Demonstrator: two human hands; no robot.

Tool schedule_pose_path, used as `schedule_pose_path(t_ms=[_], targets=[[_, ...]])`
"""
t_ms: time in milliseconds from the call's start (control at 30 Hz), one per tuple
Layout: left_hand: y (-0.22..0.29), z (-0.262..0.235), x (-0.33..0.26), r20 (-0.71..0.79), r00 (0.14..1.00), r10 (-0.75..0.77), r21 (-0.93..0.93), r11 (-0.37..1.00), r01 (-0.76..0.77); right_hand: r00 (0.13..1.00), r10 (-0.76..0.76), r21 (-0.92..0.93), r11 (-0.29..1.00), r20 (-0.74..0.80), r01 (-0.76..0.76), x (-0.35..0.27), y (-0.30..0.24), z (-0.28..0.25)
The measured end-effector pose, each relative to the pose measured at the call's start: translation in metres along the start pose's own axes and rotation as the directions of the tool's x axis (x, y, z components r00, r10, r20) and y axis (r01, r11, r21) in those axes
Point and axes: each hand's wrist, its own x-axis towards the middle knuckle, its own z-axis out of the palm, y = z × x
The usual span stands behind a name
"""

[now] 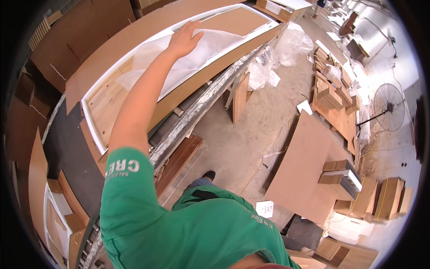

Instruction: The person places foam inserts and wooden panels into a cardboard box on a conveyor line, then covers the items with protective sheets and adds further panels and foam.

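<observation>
Far left, tall brown cartons (76, 40) line the edge, and below them sits a smaller foam-lined carton (77, 242). Next to it, a dark surface (67, 143) runs up alongside the big one: a long open carton (192, 87), its white edging (93, 127) framing a pale wooden panel (105, 103), with a crumpled translucent sheet (212, 42) spread across the panel's middle. And here's the left hand (186, 39), reaching out over that sheet, wide and flat, thumb spread, gripping nothing; whether it touches the sheet, I can't tell. The right hand is out of view, so no telling its state.

Along the carton's near side goes a scuffed metal rail (197, 105), with brown boards (179, 161) lower down. Moving right, clear plastic wrap (293, 45) lies heaped on the concrete floor (237, 148), then a broad cardboard sheet (300, 166), wood pieces (333, 101) piled behind it, and a round fan (389, 107) by the far right wall.
</observation>
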Motion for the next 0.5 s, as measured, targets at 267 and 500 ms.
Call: schedule_pose_path(t_ms=[267, 500], targets=[[-0.092, 0.117, -0.039, 0.475, 0.655, -0.588, 0.675, 0.721, 0.157, 0.999, -0.016, 0.183, 0.983, 0.035, 0.009, 0.151, -0.050, -0.147], [-0.130, 0.164, 0.022, 0.457, 0.499, -0.736, 0.513, 0.677, 0.528, 0.963, -0.241, 0.176, 0.960, 0.119, 0.219, 0.351, -0.105, -0.311]])
